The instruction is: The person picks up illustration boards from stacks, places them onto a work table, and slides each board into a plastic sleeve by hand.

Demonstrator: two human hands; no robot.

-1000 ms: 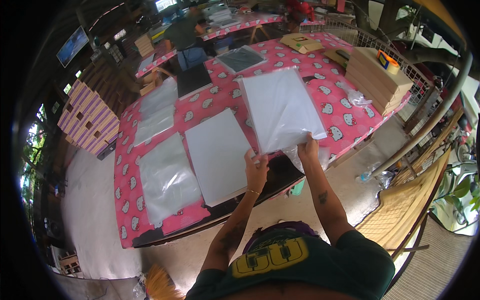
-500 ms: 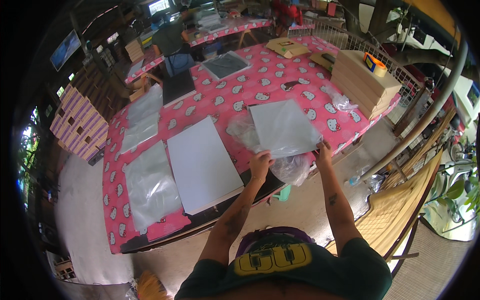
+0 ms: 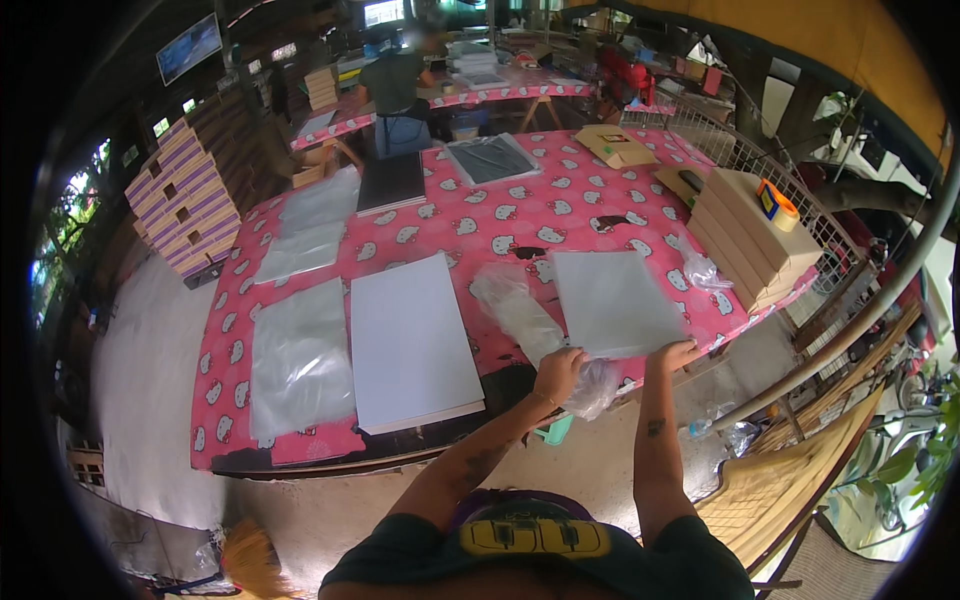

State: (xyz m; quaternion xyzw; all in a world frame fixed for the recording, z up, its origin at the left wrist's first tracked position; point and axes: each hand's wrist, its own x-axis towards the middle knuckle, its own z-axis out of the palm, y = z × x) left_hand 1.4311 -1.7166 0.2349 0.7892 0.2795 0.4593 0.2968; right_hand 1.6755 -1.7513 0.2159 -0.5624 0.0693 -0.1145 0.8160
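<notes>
A light grey sheet in a clear plastic sleeve (image 3: 618,300) lies at the near right part of the pink table. My left hand (image 3: 561,372) is closed on its near left corner. At the near right corner, my right hand (image 3: 672,357) grips the edge with bent fingers. Crumpled clear plastic (image 3: 520,308) lies just left of the sleeve, and more loose plastic (image 3: 594,392) hangs below the table edge between my hands. Left of that is a stack of white sheets (image 3: 412,335), beside a pile of clear plastic sleeves (image 3: 302,360).
The pink patterned tablecloth (image 3: 455,228) is torn in spots. Brown boxes (image 3: 745,240) with an orange tape roll (image 3: 778,205) stand at the right. Farther back lie black sheets (image 3: 392,182) and a sleeved dark sheet (image 3: 490,158). A person (image 3: 395,95) stands beyond the table.
The sleeved sheet has swung straighter and lies flatter on the table, with both hands still at its near edge. The whole view has shifted.
</notes>
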